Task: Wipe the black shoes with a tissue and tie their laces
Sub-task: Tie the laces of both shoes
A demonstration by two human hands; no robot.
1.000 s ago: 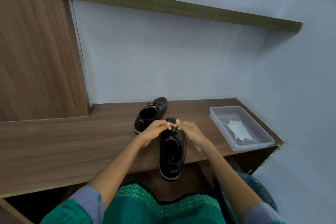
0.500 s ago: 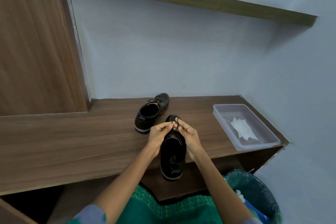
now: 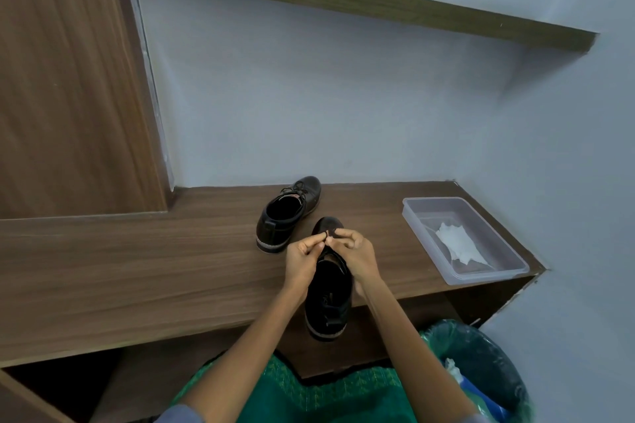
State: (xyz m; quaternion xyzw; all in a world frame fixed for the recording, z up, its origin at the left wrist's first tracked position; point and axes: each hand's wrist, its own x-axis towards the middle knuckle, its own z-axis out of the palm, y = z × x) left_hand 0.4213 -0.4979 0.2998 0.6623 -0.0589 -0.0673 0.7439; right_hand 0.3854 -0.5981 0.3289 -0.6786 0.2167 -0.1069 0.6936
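Shoes, both black, sit on a long wooden counter [image 3: 137, 271] that runs to the pale wall; its left end is cut off by the frame. Low on the right, a bin [image 3: 488, 364] lined with a dark bag is partly out of view, its contents hard to make out. A clear plastic tray [image 3: 508, 271] rests on the counter's right end with a crumpled white tissue [image 3: 458, 244] inside. The farther shoe [image 3: 285, 216] lies angled toward the wall, laces at its tongue. The nearer shoe [image 3: 328, 299] points away from the person, its heel overhanging the counter edge and its lace area mostly hidden behind the hands. The left hand [image 3: 304, 259] and right hand [image 3: 357, 256] meet above it, fingers curled, each pinching a thin dark lace [image 3: 326, 234] at the fingertips; how the lace runs between them is too small to tell.
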